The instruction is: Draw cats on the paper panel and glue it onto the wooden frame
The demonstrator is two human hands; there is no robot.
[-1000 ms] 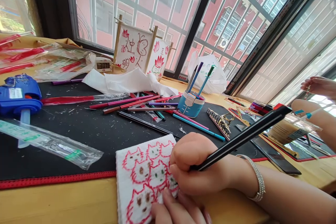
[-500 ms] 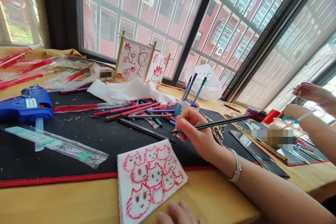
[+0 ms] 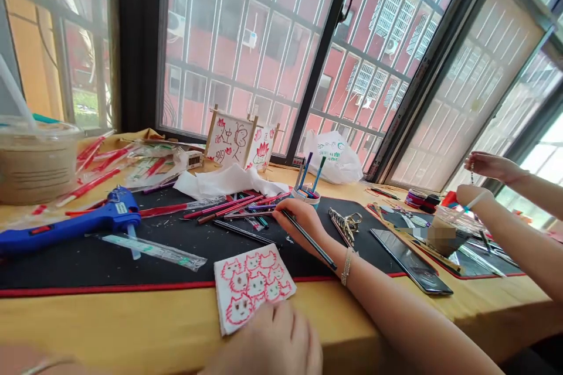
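Note:
My right hand (image 3: 301,222) is closed on a dark felt-tip pen (image 3: 310,240), which lies slanted across the hand toward the wrist. Its fingertips are beside a heap of coloured felt-tip pens (image 3: 229,206) on the black mat. A square of white, tissue-like material (image 3: 255,284) lies over the mat's front edge, with red cat faces drawn on it. At its lower edge is my left hand (image 3: 277,343), blurred, fingers curled and fingertips hidden. Another dark pen (image 3: 241,232) lies just behind the square. A pen cup (image 3: 308,194) stands behind my right hand.
At left are a blue glue gun (image 3: 116,211), a clear plastic sleeve (image 3: 153,251) and a drink cup (image 3: 37,164). A phone (image 3: 411,261) and another drink cup (image 3: 448,228) are at right, near another person's hands (image 3: 492,167). Behind stands a drawn-on panel frame (image 3: 231,140).
The pen in my right hand has swung from pointing up and right to slanting down toward the wrist. My left hand has come further into view, over the square's lower edge. The view has shifted.

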